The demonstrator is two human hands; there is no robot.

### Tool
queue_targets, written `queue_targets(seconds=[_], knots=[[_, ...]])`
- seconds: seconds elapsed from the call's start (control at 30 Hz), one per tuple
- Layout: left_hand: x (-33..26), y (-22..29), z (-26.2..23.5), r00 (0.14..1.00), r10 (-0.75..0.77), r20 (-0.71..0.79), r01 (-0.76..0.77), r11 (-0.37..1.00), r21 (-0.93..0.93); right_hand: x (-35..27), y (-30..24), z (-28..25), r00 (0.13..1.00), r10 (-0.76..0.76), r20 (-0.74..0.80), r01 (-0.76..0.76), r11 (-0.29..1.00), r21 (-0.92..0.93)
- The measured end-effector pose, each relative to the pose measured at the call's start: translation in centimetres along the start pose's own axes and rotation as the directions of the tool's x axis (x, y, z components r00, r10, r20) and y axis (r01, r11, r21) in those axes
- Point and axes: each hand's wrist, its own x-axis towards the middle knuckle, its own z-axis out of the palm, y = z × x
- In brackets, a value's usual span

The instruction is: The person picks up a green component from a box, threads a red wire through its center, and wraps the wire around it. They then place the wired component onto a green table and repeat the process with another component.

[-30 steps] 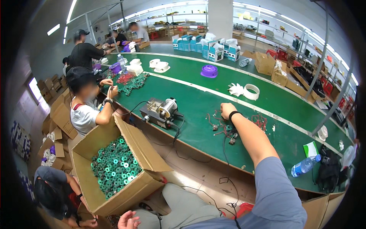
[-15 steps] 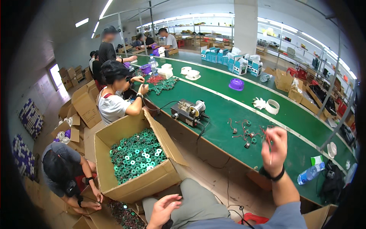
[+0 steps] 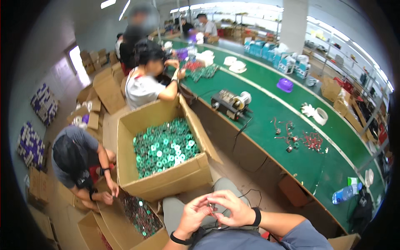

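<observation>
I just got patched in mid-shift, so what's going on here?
Over the lap, the person's left hand and right hand hold a small red-wired part between their fingertips; its details are too small to tell. A cardboard box of green ring-shaped parts stands ahead, slightly left. On the green workbench are a machine with a white spool and a tangle of red wires. A co-worker bends over another box at left.

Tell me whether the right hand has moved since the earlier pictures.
Yes: judged against the green workbench, the right hand has drawn back from the red wires, past the near edge, to beside the left hand.
</observation>
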Motion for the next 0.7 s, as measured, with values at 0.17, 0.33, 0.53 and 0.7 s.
queue_targets(seconds=[0.17, 0.33, 0.53, 0.7], knots=[[0.9, 3.7, -1.0, 0.952, 0.257, -0.168, -0.049, 0.669, 0.742, 3.7, 2.5, -0.4, 0.959, 0.264, 0.100, -0.267, 0.963, 0.016], [2.3, 4.3, -0.5, 0.927, 0.374, -0.016, -0.203, 0.539, 0.817, 3.1, 3.0, -0.8, 0.820, 0.525, 0.227, -0.566, 0.804, 0.183], [1.0, 2.5, 2.4, 0.919, 0.386, 0.075, -0.246, 0.415, 0.876, -0.7, 0.8, -1.3, 0.816, 0.540, 0.207, -0.573, 0.804, 0.158], [-0.1, 3.1, 6.2, 0.890, 0.387, 0.243, -0.380, 0.332, 0.863, -4.1, -1.8, -3.9, 0.901, 0.406, 0.151, -0.428, 0.888, 0.168]])
